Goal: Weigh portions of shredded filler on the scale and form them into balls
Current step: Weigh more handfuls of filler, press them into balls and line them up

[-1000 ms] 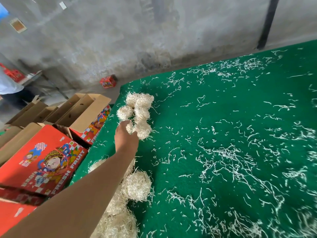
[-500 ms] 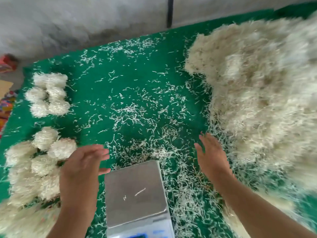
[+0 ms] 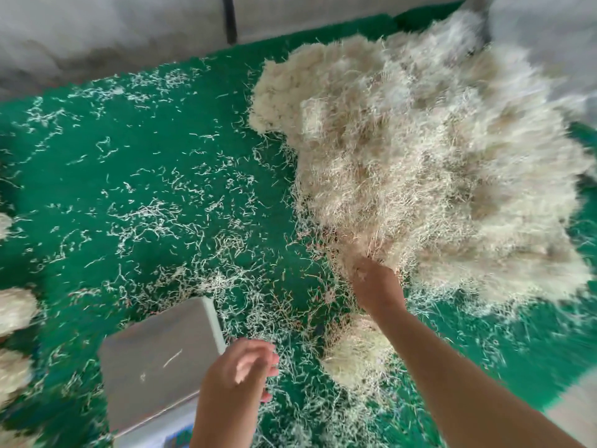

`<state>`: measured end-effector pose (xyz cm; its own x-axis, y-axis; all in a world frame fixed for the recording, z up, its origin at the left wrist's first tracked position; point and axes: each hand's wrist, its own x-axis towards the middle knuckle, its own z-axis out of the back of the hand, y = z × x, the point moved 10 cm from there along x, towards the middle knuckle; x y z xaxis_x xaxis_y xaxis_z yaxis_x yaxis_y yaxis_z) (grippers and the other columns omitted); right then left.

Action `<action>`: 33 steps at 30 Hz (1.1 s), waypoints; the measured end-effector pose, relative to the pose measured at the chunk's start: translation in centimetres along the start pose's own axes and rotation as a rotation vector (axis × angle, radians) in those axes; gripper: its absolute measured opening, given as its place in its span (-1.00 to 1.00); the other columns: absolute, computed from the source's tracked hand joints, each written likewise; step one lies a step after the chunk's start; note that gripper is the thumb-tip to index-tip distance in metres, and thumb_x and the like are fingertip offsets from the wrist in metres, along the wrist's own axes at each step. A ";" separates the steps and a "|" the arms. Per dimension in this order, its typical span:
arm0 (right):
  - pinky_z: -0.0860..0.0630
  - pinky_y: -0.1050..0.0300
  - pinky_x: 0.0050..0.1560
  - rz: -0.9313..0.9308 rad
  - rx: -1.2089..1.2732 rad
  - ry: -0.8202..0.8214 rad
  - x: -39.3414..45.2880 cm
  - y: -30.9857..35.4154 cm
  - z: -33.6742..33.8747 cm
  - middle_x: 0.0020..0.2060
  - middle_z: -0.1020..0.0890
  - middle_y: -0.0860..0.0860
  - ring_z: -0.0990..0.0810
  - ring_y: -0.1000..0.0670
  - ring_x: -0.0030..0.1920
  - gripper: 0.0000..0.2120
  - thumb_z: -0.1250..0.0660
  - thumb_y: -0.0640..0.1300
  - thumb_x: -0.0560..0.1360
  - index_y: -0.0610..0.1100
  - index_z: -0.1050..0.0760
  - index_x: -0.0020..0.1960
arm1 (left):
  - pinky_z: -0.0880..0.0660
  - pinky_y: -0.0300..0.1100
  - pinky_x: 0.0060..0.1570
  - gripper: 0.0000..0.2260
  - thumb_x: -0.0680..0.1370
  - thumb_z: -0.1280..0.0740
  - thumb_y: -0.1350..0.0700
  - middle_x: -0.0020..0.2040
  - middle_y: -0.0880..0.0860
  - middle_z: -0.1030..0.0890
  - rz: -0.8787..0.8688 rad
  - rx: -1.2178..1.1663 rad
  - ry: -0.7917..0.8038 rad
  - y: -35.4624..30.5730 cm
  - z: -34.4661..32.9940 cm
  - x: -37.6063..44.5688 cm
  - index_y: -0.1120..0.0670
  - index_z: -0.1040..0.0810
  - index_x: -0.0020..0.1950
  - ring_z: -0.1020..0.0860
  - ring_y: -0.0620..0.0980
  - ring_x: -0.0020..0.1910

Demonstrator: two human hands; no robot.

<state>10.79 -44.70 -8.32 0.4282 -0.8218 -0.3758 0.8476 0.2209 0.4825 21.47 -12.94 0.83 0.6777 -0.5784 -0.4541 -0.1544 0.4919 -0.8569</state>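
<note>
My right hand point(image 3: 374, 282) digs into the big pale shredded-filler heap point(image 3: 429, 163), fingers buried, grip unclear. My left hand point(image 3: 239, 379) hangs loosely curled, empty, beside the steel scale platform point(image 3: 158, 357).

Matt brushed-metal scale point(image 3: 155, 357) platter, rough green felt-like table cover point(image 3: 129, 176), dry, wiry pale shredded filler point(image 3: 436, 176).

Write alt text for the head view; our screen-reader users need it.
A person's right hand digs into a big pile of shredded filler on a green table, while the left hand hovers open beside an empty scale. Finished balls sit at the left edge.
</note>
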 end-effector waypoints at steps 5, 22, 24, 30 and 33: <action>-0.68 0.16 -0.36 0.106 0.112 0.039 -3.8 1.4 -0.3 -0.13 -0.67 0.12 -0.61 0.20 -0.46 -0.84 -0.29 -0.10 0.69 0.05 -0.63 0.13 | -0.65 -0.26 -0.13 -0.64 0.60 -0.34 -0.19 0.25 -0.17 -0.59 0.118 0.002 0.131 1.0 -5.0 0.7 -0.11 -0.49 0.35 -0.62 -0.26 0.13; -0.35 -0.05 0.56 0.329 -0.076 -0.003 -19.4 1.2 0.6 0.51 -0.27 0.18 -0.27 0.11 0.53 -0.34 -0.37 -0.07 0.53 0.18 -0.26 0.57 | -0.56 -0.29 -0.33 -0.76 0.69 -0.26 0.20 0.07 -0.08 -0.72 0.282 -0.086 0.071 3.3 -8.5 3.7 -0.07 -0.65 0.20 -0.71 0.01 -0.08; -0.29 -0.07 0.57 0.215 -0.155 0.054 -17.3 -1.7 0.0 0.57 -0.16 0.10 -0.20 0.02 0.58 -0.16 -0.40 -0.13 0.51 0.21 -0.06 0.65 | -0.44 -0.37 -0.50 -0.82 0.71 -0.27 0.13 -0.06 -0.24 -0.71 0.253 -0.088 0.048 3.7 -9.0 3.7 -0.14 -0.59 0.13 -0.65 0.04 -0.14; -0.65 0.15 0.18 0.072 -0.024 0.160 -14.0 -5.1 -3.8 0.21 -0.62 0.15 -0.61 0.23 0.07 -0.67 -0.34 -0.16 0.64 0.09 -0.54 0.36 | -0.43 -0.18 0.27 -0.51 0.55 -0.48 -0.16 0.20 -0.24 -0.51 0.161 0.153 0.324 3.7 -14.5 3.5 -0.15 -0.44 0.43 -0.54 -0.28 0.10; -0.54 0.34 -0.41 -0.036 0.206 0.246 -14.5 -5.8 -5.0 -0.09 -0.70 0.10 -0.59 0.27 -0.42 -0.79 -0.31 -0.21 0.65 0.05 -0.65 0.12 | -0.50 -0.34 0.18 -0.42 0.54 -0.52 -0.09 0.09 -0.32 -0.53 0.134 0.104 0.409 3.7 -16.4 3.2 -0.17 -0.38 0.51 -0.50 -0.57 -0.13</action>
<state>1.18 -31.44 -9.62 0.4833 -0.6699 -0.5636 0.7931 0.0625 0.6058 11.30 -23.65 -7.83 0.3130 -0.7045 -0.6370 -0.1341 0.6311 -0.7640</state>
